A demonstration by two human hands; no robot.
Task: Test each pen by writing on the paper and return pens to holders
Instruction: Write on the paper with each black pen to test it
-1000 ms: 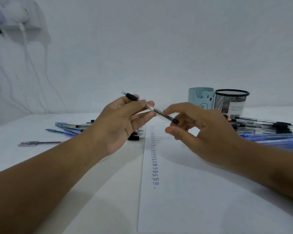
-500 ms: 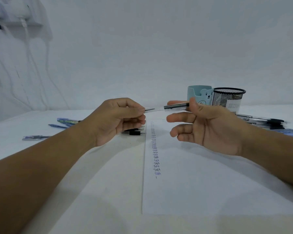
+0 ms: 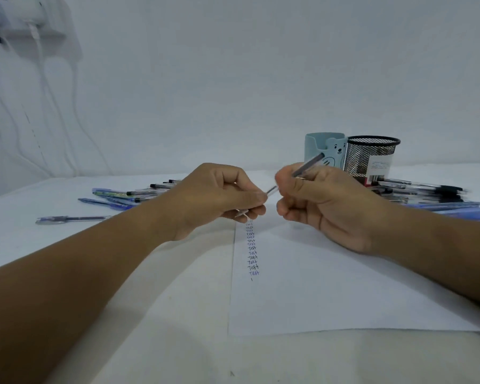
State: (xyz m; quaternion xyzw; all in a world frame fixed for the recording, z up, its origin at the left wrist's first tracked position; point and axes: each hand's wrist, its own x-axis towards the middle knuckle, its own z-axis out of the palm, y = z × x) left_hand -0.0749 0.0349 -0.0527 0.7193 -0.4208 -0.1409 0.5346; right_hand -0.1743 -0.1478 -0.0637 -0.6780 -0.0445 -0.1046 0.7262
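My right hand [image 3: 324, 200] grips a clear pen with a dark end [image 3: 306, 165], tilted, its tip pointing down-left toward my left hand [image 3: 219, 200]. The left hand's fingers are curled, thumb and forefinger pinched right at the pen's tip; a small clear piece [image 3: 242, 213], probably the cap, pokes out beneath them. Both hands hover over the top of the white paper [image 3: 330, 289], which bears a column of "Test" words [image 3: 251, 250]. A pale blue bear holder [image 3: 323, 151] and a black mesh holder [image 3: 372, 157] stand behind the right hand.
Several pens lie in a pile at the left [image 3: 133, 194] and another pile at the right [image 3: 427, 192]. One pen [image 3: 72, 218] lies alone further left. White cables [image 3: 42, 79] hang from a wall socket at top left. The table is white.
The right hand went from open, with the pen lying across it, to gripping the pen and tilting its back end up. Both hands dropped slightly toward the paper.
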